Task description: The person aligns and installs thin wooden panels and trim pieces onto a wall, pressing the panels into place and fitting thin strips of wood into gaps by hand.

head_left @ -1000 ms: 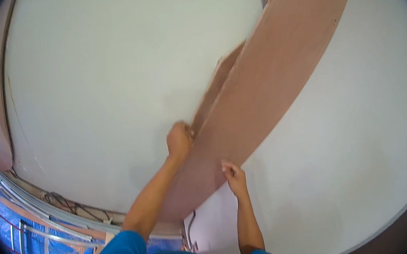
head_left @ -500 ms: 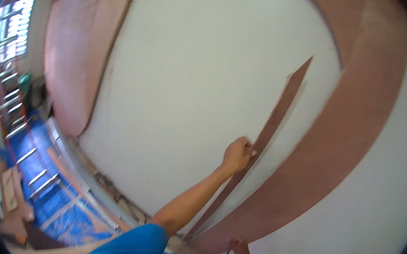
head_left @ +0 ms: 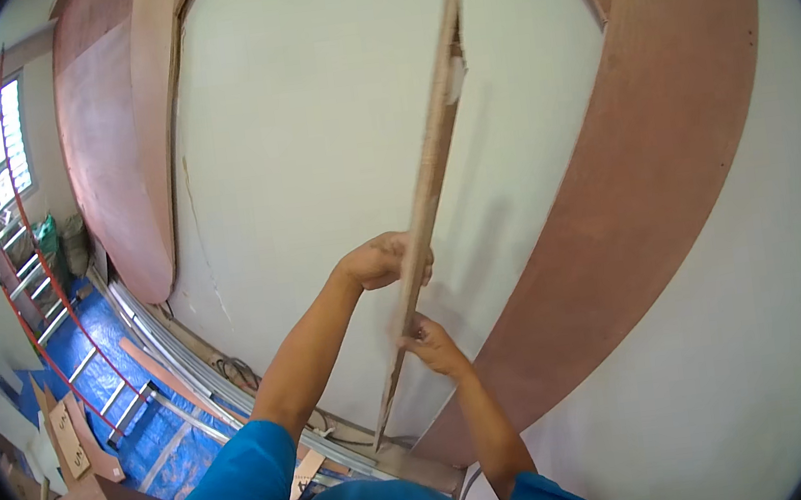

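"Closed around the wooden strip [head_left: 432, 162], is that the left hand [head_left: 382, 260]?"

"Yes, it comes in from the left, and part of it shows past the strip's right side. Lower down, the right hand [head_left: 439, 347] pinches the same piece between thumb and fingers."

"So where does the strip sit?"

"In front of the white wall [head_left: 304, 93], steeply tilted, its upper end leaning right. One pale narrow edge faces us, with a browner face beside it. Whether the lower end touches anything, I can't tell."

"And to the right?"

"A broad curved brown panel [head_left: 604, 217] sweeps down the wall, apart from the strip's upper end. A soft shadow [head_left: 492, 230] falls on the wall between them."

"What's over on the left?"

"Long grey metal lengths [head_left: 157, 327] along the foot of the wall, then a blue sheet [head_left: 187, 457] on the floor, with a red-railed ladder [head_left: 46, 274] standing there"
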Demonstrator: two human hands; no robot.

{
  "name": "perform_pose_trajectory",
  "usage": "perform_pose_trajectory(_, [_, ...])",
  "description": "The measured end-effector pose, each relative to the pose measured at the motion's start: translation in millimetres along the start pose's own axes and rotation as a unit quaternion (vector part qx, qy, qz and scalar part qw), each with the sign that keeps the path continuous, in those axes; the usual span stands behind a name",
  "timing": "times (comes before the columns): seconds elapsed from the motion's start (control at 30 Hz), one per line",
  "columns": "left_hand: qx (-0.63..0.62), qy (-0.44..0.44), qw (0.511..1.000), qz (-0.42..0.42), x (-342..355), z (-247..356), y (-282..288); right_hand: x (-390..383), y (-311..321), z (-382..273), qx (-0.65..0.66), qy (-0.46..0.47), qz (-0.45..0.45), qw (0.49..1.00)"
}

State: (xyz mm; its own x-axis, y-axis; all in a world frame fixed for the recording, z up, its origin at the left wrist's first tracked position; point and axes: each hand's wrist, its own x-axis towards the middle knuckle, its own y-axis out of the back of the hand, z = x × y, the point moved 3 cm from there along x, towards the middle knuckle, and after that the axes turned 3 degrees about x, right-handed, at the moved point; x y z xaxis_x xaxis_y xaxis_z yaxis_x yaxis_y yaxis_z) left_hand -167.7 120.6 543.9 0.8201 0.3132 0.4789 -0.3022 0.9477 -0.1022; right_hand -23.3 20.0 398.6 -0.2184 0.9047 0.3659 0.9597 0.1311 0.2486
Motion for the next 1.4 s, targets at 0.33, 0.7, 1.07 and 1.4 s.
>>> perform_pose_trajectory(0.33, [0.096, -0.031, 0.939, 0.330, -30.1, -0.9, 0.1, 32.4, -39.1, -23.9, -0.024, 0.016, 0.106, 0.994])
perform_pose_trajectory(0.7, [0.351, -0.116, 0.864, 0.342, -55.3, 24.6, -91.2, 7.5, -57.2, -21.0, -0.037, 0.108, 0.163, 0.980])
perform_pose_trajectory(1.07, [0.407, -0.154, 0.821, 0.370, -62.5, 73.1, -97.9, -18.7, -54.0, -60.1, -0.114, 0.034, 0.035, 0.992])
perform_pose_trajectory(1.4, [0.398, -0.155, 0.837, 0.343, -49.0, 97.2, -107.1, -24.2, 32.7, -97.0, -0.066, 0.076, 0.092, 0.991])
